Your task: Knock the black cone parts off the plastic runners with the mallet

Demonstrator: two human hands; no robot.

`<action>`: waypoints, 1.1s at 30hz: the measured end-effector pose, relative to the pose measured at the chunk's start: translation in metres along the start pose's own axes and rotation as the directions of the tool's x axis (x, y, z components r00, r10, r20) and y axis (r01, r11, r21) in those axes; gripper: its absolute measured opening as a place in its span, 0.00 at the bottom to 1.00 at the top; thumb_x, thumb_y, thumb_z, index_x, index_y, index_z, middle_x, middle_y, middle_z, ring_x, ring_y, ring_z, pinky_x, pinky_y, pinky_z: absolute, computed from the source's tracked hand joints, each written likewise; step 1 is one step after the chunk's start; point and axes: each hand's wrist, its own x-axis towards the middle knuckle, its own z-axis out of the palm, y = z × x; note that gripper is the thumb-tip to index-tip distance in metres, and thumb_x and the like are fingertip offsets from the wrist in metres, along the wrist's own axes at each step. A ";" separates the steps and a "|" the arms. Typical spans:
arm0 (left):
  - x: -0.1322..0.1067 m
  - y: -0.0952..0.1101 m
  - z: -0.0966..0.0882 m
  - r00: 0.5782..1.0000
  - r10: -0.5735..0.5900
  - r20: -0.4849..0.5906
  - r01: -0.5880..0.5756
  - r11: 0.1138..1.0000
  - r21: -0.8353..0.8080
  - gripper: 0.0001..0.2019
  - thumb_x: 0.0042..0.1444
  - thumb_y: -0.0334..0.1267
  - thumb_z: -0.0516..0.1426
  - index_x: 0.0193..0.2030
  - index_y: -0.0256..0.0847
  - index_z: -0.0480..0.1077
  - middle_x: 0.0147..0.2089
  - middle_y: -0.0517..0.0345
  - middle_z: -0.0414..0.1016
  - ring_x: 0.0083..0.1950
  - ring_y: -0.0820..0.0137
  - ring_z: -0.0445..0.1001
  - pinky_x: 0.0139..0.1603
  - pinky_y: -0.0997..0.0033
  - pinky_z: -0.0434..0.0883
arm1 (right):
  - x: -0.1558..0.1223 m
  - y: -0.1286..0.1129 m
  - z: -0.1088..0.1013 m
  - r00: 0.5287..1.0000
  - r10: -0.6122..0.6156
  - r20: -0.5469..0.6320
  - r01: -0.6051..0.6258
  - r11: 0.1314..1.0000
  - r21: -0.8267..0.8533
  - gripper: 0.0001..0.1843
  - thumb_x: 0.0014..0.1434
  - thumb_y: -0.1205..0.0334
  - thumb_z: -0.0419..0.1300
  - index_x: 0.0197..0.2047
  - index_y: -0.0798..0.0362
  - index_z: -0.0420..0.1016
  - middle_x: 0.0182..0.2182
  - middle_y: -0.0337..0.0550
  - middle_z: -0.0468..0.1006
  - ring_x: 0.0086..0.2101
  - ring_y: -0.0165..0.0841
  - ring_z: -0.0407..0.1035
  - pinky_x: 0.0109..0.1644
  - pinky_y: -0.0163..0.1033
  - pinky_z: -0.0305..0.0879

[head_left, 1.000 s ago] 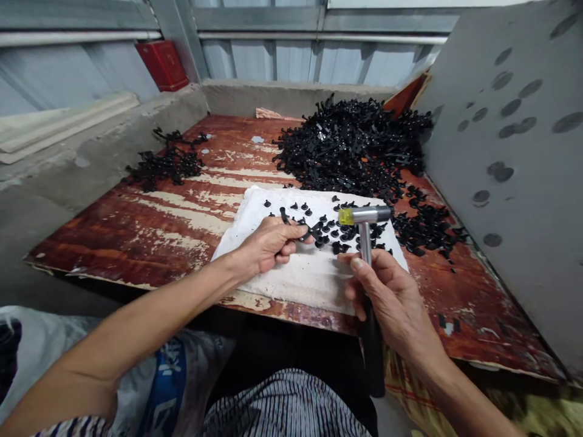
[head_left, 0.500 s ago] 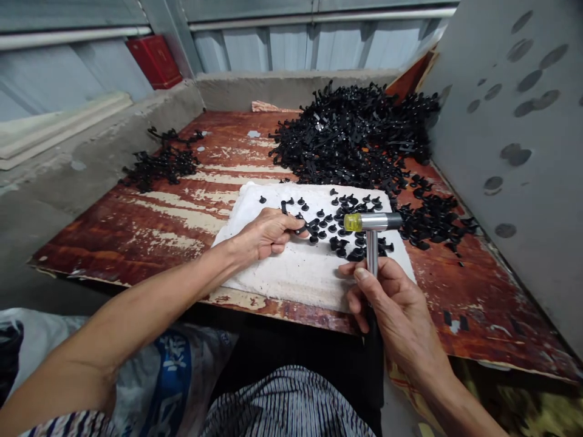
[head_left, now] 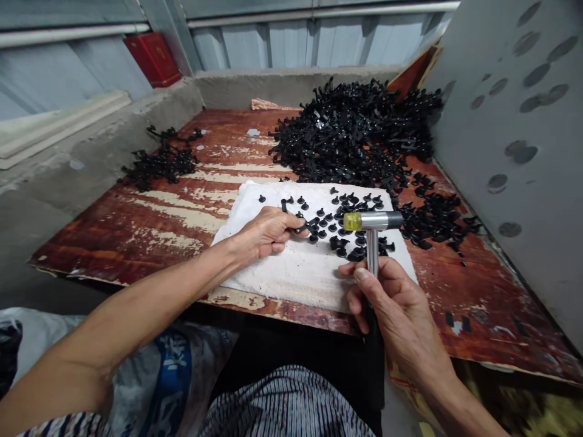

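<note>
Between the fingertips of my left hand [head_left: 273,232] is a small black plastic part [head_left: 302,227], held just above the white cloth [head_left: 282,279]. My right hand [head_left: 392,297] grips a mallet [head_left: 374,222] by its black handle, head up; one face is clear yellow, the other black, with a silver middle and neck. Several small black pegs with round bases [head_left: 333,227] lie on the cloth around the mallet head and beyond my left fingers. The far end of the held part is hard to tell from the pegs behind it.
A large heap of black parts [head_left: 355,133] covers the back right of the worn red-brown board [head_left: 218,145]. A smaller pile [head_left: 164,161] lies at left, loose parts [head_left: 437,218] at right. A spotted grey panel [head_left: 510,158] bounds the right side; a red box [head_left: 153,59] sits on the left ledge.
Both hands keep nearly the same pose, with the black part and the mallet still held. The view has shifted very slightly.
</note>
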 end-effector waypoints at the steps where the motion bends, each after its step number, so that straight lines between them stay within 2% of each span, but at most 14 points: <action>1: 0.000 0.000 0.000 1.000 0.000 0.000 0.000 1.000 0.003 0.14 0.57 0.24 0.55 0.21 0.33 0.63 0.22 0.52 0.75 0.11 0.87 0.45 0.10 0.81 0.42 | 0.000 0.000 0.000 1.000 0.003 0.003 -0.003 1.000 0.000 0.17 0.59 0.46 0.58 0.38 0.53 0.69 0.16 0.31 0.67 0.14 0.22 0.55 0.15 0.28 0.54; 6: 0.001 0.000 0.001 1.000 0.007 -0.009 -0.006 1.000 0.021 0.13 0.56 0.24 0.56 0.21 0.34 0.63 0.22 0.52 0.75 0.11 0.87 0.46 0.11 0.81 0.42 | 0.000 0.002 -0.001 1.000 0.000 0.004 0.000 1.000 0.003 0.17 0.59 0.46 0.59 0.38 0.53 0.69 0.18 0.33 0.69 0.14 0.23 0.56 0.15 0.28 0.54; 12: 0.005 -0.003 0.000 0.999 0.047 -0.015 -0.047 0.998 0.040 0.11 0.54 0.24 0.56 0.23 0.37 0.61 0.22 0.52 0.74 0.12 0.86 0.45 0.12 0.79 0.41 | 0.001 0.000 -0.001 1.000 0.003 0.019 -0.003 1.000 -0.007 0.17 0.60 0.46 0.58 0.38 0.53 0.69 0.16 0.32 0.67 0.14 0.23 0.55 0.15 0.28 0.54; 16: 0.006 -0.003 -0.001 0.996 0.083 -0.014 -0.082 0.991 0.102 0.08 0.52 0.26 0.58 0.26 0.37 0.63 0.21 0.52 0.74 0.12 0.85 0.47 0.13 0.78 0.41 | -0.002 -0.005 -0.005 1.000 -0.006 0.009 0.006 0.998 -0.061 0.15 0.60 0.47 0.57 0.39 0.52 0.70 0.26 0.37 0.73 0.16 0.22 0.56 0.14 0.29 0.55; 18: 0.007 -0.002 -0.001 0.996 0.084 -0.019 -0.081 0.988 0.129 0.08 0.51 0.27 0.58 0.26 0.38 0.63 0.21 0.51 0.74 0.12 0.85 0.49 0.14 0.78 0.42 | -0.001 -0.009 -0.011 0.998 -0.064 0.006 0.064 0.980 -0.189 0.15 0.62 0.49 0.55 0.45 0.51 0.71 0.31 0.40 0.74 0.17 0.24 0.59 0.14 0.30 0.57; 20: 0.008 -0.001 -0.002 0.997 0.075 -0.019 -0.071 0.988 0.138 0.08 0.50 0.27 0.59 0.25 0.38 0.62 0.21 0.51 0.74 0.12 0.85 0.49 0.13 0.78 0.42 | 0.004 -0.011 -0.018 0.980 -0.198 0.035 0.196 0.900 -0.390 0.17 0.64 0.53 0.53 0.53 0.50 0.70 0.35 0.44 0.76 0.23 0.29 0.68 0.20 0.33 0.66; 21: 0.008 0.001 -0.002 0.998 0.058 -0.014 -0.055 0.989 0.138 0.09 0.50 0.26 0.58 0.24 0.38 0.62 0.21 0.51 0.74 0.12 0.85 0.49 0.13 0.78 0.41 | 0.009 -0.012 -0.022 0.955 -0.290 0.069 0.286 0.824 -0.490 0.19 0.64 0.56 0.52 0.56 0.50 0.68 0.39 0.47 0.77 0.30 0.33 0.73 0.27 0.37 0.71; 23: 0.009 0.004 -0.001 1.000 0.014 -0.010 -0.013 0.991 0.134 0.09 0.49 0.25 0.58 0.23 0.37 0.62 0.22 0.50 0.74 0.12 0.86 0.47 0.13 0.78 0.41 | 0.020 -0.012 -0.028 0.872 -0.460 0.165 0.453 0.631 -0.630 0.22 0.63 0.61 0.52 0.60 0.52 0.66 0.49 0.52 0.76 0.45 0.40 0.73 0.45 0.46 0.73; 25: 0.009 0.007 -0.001 1.000 -0.011 -0.017 0.013 0.991 0.132 0.09 0.48 0.24 0.58 0.23 0.36 0.63 0.22 0.48 0.75 0.12 0.86 0.47 0.13 0.77 0.41 | 0.030 -0.012 -0.031 0.788 -0.558 0.260 0.557 0.467 -0.686 0.24 0.63 0.66 0.51 0.62 0.53 0.66 0.51 0.54 0.75 0.50 0.43 0.71 0.51 0.51 0.70; 27: 0.010 0.009 0.000 0.999 -0.012 -0.030 0.016 0.991 0.136 0.10 0.48 0.23 0.58 0.22 0.36 0.63 0.22 0.47 0.75 0.11 0.86 0.47 0.13 0.77 0.41 | 0.038 -0.014 -0.030 0.739 -0.595 0.316 0.604 0.379 -0.701 0.26 0.62 0.69 0.49 0.63 0.53 0.65 0.46 0.53 0.78 0.46 0.42 0.73 0.48 0.50 0.72; 30: 0.010 0.009 0.000 1.000 -0.013 -0.026 0.016 0.990 0.142 0.11 0.48 0.23 0.57 0.21 0.37 0.62 0.22 0.47 0.75 0.11 0.86 0.46 0.13 0.77 0.41 | 0.042 -0.018 -0.027 0.695 -0.639 0.329 0.629 0.320 -0.708 0.28 0.63 0.71 0.48 0.65 0.51 0.62 0.40 0.51 0.78 0.40 0.39 0.73 0.41 0.45 0.72; 31: 0.010 0.008 0.000 1.000 -0.013 -0.021 0.016 0.990 0.143 0.11 0.48 0.23 0.57 0.20 0.37 0.62 0.22 0.47 0.75 0.11 0.86 0.46 0.13 0.77 0.41 | 0.043 -0.020 -0.026 0.693 -0.640 0.332 0.625 0.304 -0.719 0.28 0.62 0.71 0.48 0.66 0.51 0.61 0.39 0.51 0.77 0.38 0.39 0.73 0.39 0.44 0.72; 33: 0.010 0.007 -0.001 1.000 -0.003 -0.018 0.005 0.988 0.153 0.10 0.47 0.23 0.57 0.20 0.37 0.62 0.23 0.48 0.75 0.11 0.86 0.46 0.13 0.76 0.41 | 0.044 -0.022 -0.024 0.717 -0.598 0.358 0.597 0.261 -0.758 0.28 0.62 0.70 0.48 0.65 0.51 0.62 0.36 0.49 0.76 0.34 0.38 0.72 0.35 0.43 0.71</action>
